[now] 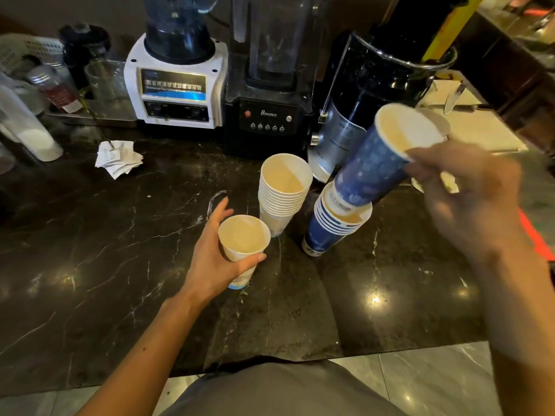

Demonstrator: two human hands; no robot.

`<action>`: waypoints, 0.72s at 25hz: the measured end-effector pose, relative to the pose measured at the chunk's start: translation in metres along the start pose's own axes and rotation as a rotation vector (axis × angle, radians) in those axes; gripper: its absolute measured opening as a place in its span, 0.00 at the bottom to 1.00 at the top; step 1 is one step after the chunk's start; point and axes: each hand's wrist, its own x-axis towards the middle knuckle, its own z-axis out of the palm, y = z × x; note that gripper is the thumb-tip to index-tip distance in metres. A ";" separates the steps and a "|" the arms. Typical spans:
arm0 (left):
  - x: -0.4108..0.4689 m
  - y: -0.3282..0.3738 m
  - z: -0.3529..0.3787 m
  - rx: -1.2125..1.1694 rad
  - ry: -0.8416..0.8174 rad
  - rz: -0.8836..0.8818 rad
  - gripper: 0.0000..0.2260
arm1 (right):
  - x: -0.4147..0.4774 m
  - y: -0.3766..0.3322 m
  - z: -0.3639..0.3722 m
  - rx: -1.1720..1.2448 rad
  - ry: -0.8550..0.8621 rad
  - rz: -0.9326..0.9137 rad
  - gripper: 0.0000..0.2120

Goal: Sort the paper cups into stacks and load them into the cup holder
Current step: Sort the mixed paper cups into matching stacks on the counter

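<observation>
My left hand [210,259] grips a single white paper cup [244,235] standing on the dark marble counter [105,250], thumb on the near side of its rim. Just behind it stands a stack of white cups [282,190]. To the right stands a stack of blue cups [330,226]. My right hand [468,190] holds a blue cup [375,166] by its rim, tilted, with its base resting in the top of the blue stack. No cup holder can be made out.
Two blenders [177,82] [270,85] and a black and silver machine [360,94] line the back of the counter. Crumpled paper slips [117,157] lie at the left, with bottles and a glass [105,85] behind them. A knife [453,97] rests on a board at the far right.
</observation>
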 end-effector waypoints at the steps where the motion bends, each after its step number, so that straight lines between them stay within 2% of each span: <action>1: -0.001 0.001 -0.001 0.002 0.007 0.002 0.49 | -0.005 0.001 0.008 -0.040 -0.071 -0.017 0.07; 3: -0.002 0.005 -0.005 -0.004 0.028 0.013 0.50 | -0.014 0.000 0.025 -0.070 -0.275 0.012 0.07; 5: -0.005 0.010 -0.010 -0.008 0.069 0.026 0.51 | -0.024 -0.003 0.042 -0.072 -0.549 0.093 0.08; 7: -0.008 0.022 -0.020 -0.031 0.131 0.057 0.51 | -0.036 -0.004 0.058 -0.063 -0.683 0.169 0.11; 8: -0.009 0.032 -0.026 -0.043 0.169 0.091 0.51 | -0.041 -0.003 0.064 -0.043 -0.666 0.198 0.12; 12: 0.012 0.088 -0.047 -0.053 0.290 0.358 0.50 | -0.055 0.002 0.072 0.063 -0.414 0.304 0.19; 15: 0.044 0.129 -0.048 -0.039 0.320 0.531 0.48 | -0.061 0.003 0.076 0.115 -0.353 0.398 0.27; 18: 0.073 0.147 -0.035 -0.064 0.264 0.527 0.47 | -0.070 0.001 0.081 0.171 -0.366 0.489 0.36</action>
